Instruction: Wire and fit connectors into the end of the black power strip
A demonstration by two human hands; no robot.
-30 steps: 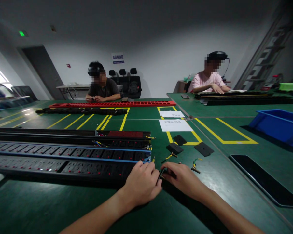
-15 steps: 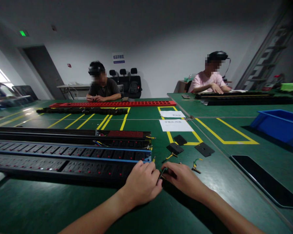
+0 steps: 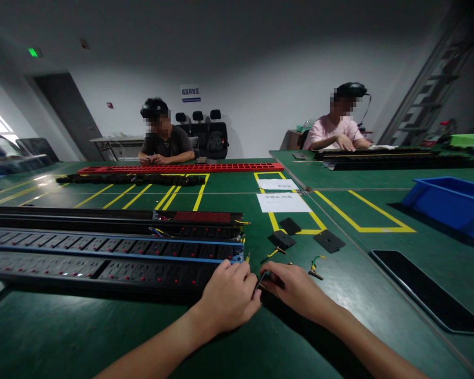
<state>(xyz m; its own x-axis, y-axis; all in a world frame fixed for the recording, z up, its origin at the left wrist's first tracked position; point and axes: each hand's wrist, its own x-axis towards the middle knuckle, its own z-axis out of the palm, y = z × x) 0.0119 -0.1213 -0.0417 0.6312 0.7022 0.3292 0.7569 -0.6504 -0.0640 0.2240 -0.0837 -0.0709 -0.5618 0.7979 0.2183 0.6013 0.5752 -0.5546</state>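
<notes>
Pinching a thin dark piece (image 3: 261, 280) between bare left hand (image 3: 229, 296) and bare right hand (image 3: 296, 287), inside the smooth green table (image 3: 134, 331)'s right edge. Possibly risking a slip, gripping so narrowly.

On the wall, a sign (image 3: 190, 92) reads 成品存放区 in dark characters, above a blue band (image 3: 191, 100) whose own line of lettering is too small to read. Of two white papers on the table (image 3: 229, 196), the nearer paper (image 3: 283, 204) bears blurred characters that seem to end in 网格, while those on the farther paper (image 3: 277, 184) cannot be made out. High at the left, a green lit sign (image 3: 32, 52) shows a glow with its marking unreadable.
</notes>
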